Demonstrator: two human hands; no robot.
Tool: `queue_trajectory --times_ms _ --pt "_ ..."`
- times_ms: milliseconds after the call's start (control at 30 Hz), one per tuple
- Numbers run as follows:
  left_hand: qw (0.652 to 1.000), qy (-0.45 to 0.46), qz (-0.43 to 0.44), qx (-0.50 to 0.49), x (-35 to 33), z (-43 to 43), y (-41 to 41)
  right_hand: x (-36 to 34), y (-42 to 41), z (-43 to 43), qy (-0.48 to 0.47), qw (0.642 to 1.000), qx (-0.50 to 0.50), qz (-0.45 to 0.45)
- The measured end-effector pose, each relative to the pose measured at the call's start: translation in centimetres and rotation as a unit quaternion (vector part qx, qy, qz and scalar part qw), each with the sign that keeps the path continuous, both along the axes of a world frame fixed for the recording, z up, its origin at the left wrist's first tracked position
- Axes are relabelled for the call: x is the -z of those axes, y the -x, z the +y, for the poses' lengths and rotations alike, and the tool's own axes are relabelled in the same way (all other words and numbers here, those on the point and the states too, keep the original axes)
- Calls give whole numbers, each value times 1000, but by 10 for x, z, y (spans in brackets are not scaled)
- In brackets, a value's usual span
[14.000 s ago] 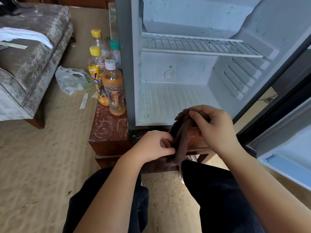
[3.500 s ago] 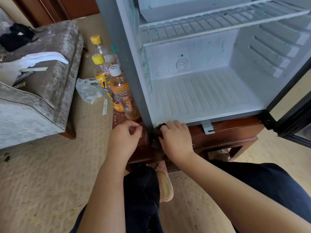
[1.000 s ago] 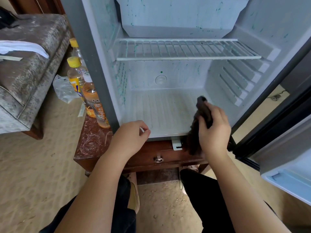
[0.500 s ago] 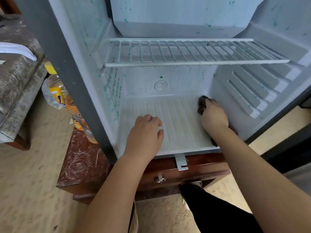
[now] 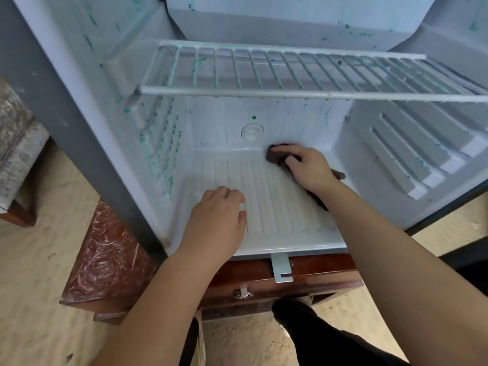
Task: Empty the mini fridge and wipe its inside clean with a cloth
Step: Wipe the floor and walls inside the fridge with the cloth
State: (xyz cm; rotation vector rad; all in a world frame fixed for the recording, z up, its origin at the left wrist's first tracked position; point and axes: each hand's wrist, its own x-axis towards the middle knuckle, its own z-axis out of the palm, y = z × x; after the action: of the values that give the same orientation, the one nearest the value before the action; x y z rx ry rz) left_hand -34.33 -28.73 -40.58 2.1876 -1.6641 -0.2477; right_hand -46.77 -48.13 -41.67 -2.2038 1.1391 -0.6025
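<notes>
The dark brown cloth [image 5: 275,157] lay on the ribbed floor of the mini fridge [image 5: 264,207], at the back edge just right of centre in the frame, below a round fitting in the rear wall. The right hand [image 5: 309,167] was clamped on it, thumb and fingers closed over the wad. Most of the cloth was hidden under the palm and wrist, with only dark ends showing. The left hand [image 5: 219,215] rested nearer the front of the floor, fingers loosely curled with their tips out of sight, holding nothing. Green specks dotted the walls and the wire shelf [image 5: 290,72] above. The fridge's top and door were cut off. Below it showed a reddish wooden worktop [image 5: 105,257]. A grey sofa [image 5: 13,143] was clipped at the left edge.
</notes>
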Motion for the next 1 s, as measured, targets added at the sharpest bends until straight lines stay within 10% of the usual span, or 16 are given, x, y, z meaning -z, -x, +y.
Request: queue_trajectory --times_ms 467,733,867,1000 --pt "998 -47 22 -25 -20 13 -9 -4 36 77 -124 987 -54 -87" --pt "990 -84 109 45 -38 87 13 -21 92 170 -148 980 -132 14" --pt "988 -106 111 16 -35 112 2 -42 89 189 -53 990 -3 -130" --pt "986 -119 115 -24 -34 128 -15 -42 63 203 -21 993 -89 80"
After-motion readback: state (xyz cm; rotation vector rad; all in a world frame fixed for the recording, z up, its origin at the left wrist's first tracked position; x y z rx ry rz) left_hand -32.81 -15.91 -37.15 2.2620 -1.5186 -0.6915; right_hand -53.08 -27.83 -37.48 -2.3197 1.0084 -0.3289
